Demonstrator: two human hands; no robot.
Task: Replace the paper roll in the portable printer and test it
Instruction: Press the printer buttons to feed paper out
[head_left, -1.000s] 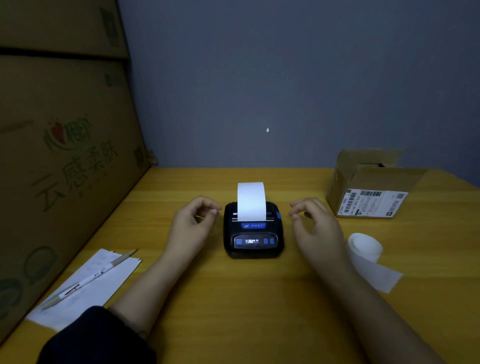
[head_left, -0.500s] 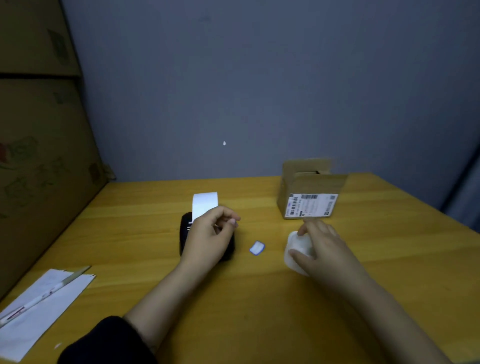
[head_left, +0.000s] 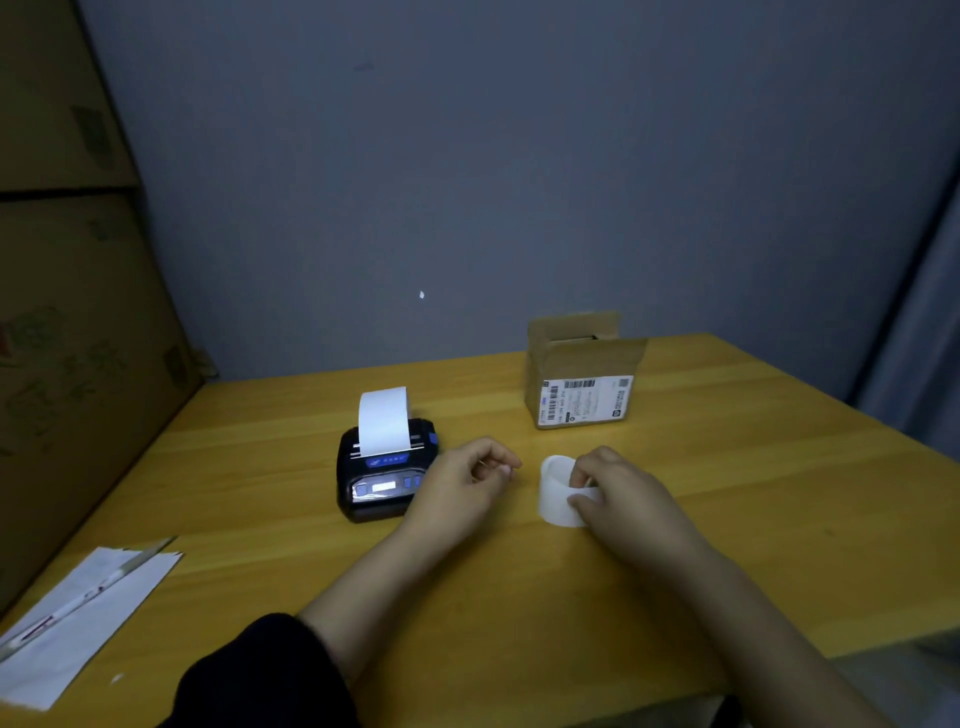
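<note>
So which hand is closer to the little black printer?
Left. The left hand is right beside the printer; the right hand is farther off, gripping the paper roll.

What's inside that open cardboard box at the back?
The cardboard box has its flaps up, but only a dark gap shows at the opening. Its front wall hides whatever it holds.

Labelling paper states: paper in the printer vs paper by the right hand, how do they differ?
The printer paper is a flat strip standing up from the printer, untouched. The loose paper is curled into a loop on the table, gripped by the right hand. Both are white.
</note>
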